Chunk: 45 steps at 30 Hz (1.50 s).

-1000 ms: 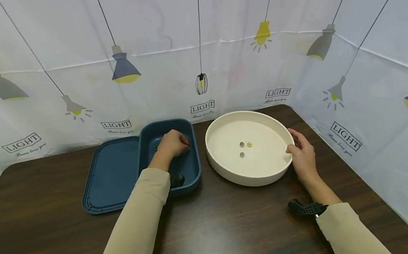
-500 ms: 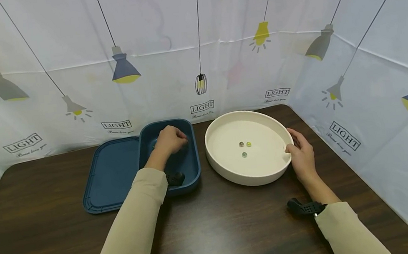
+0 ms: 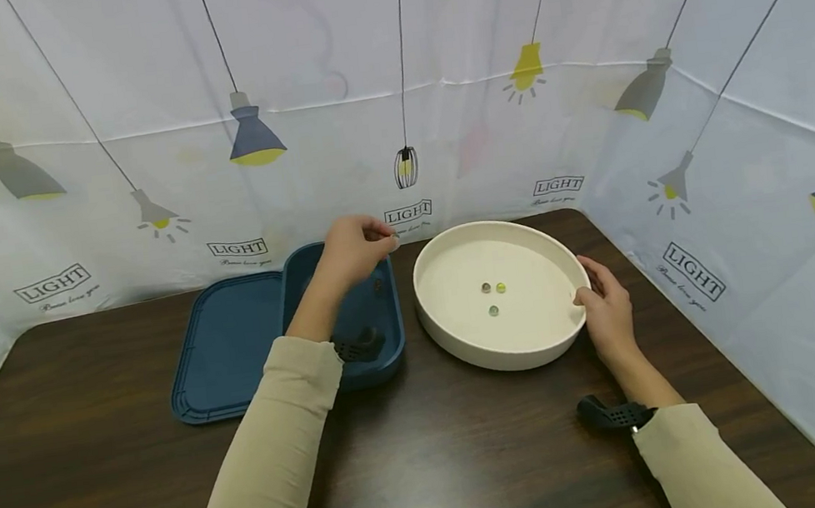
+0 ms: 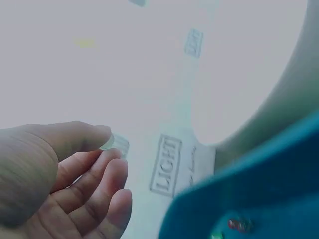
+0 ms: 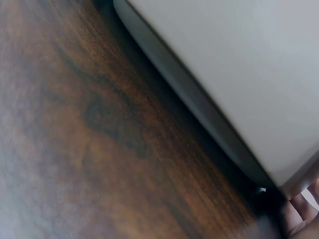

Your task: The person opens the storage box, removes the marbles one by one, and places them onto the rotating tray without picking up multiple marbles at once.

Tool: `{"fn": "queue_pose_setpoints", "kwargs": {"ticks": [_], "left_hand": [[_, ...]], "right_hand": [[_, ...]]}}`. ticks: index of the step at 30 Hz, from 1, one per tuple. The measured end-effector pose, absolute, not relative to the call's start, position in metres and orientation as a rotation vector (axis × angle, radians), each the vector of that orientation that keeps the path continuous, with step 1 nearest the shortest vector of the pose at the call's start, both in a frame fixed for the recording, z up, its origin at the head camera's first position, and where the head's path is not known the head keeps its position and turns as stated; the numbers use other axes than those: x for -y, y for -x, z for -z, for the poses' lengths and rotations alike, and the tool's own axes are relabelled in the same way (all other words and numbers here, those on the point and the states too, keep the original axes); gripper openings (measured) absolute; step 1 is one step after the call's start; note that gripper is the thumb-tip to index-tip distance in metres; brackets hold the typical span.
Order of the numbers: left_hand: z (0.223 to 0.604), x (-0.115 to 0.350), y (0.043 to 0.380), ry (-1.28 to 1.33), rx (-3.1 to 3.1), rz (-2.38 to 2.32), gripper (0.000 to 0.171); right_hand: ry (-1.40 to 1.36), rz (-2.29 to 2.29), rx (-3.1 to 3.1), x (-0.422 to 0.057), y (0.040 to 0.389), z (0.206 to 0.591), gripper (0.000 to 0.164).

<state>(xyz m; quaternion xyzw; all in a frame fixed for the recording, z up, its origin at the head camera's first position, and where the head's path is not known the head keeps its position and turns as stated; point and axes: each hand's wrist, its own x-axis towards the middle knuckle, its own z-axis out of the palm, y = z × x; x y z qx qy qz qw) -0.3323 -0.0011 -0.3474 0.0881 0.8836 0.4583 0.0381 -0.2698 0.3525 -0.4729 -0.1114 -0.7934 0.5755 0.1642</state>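
My left hand (image 3: 350, 252) is raised above the far right rim of a blue rectangular box (image 3: 394, 348). In the left wrist view, its thumb and index finger pinch a clear glass marble (image 4: 107, 144). Several marbles (image 4: 241, 225) lie inside the box, partly hidden by the arm in the head view. To the right stands a round cream tray (image 3: 461, 327) with a grey-brown marble (image 3: 486, 288), a yellow marble (image 3: 500, 288) and a pale green marble (image 3: 494, 310) on its floor. My right hand (image 3: 609, 319) grips the tray's right rim, thumb over the edge.
A flat blue lid (image 3: 226, 350) lies on the dark wooden table (image 3: 477, 464), against the box's left side. Behind the table hangs a white cloth (image 3: 333, 128) printed with lamps, close to the box and tray. Black wrist mounts sit on both wrists.
My left hand has come up out of the blue box and moved up and right toward the tray, with a marble between its fingertips. The right hand stays on the tray rim.
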Motion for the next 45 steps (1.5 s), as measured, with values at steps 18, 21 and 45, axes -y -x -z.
{"fn": "queue_pose_setpoints", "kwargs": {"ticks": [18, 21, 45], "left_hand": [[0.369, -0.059, 0.315, -0.446, -2.706, -1.483, 0.017], [0.375, -0.068, 0.312, -0.434, -2.662, -1.561, 0.017], [0.418, -0.116, 0.304, -0.398, -2.890, -1.049, 0.009]], "right_hand": [[0.312, -1.664, 2.229, -0.353, 0.271, 0.475, 0.069], [0.315, -1.658, 2.231, -0.353, 0.271, 0.474, 0.069], [0.319, -1.642, 2.250, -0.351, 0.270, 0.474, 0.069]]}}
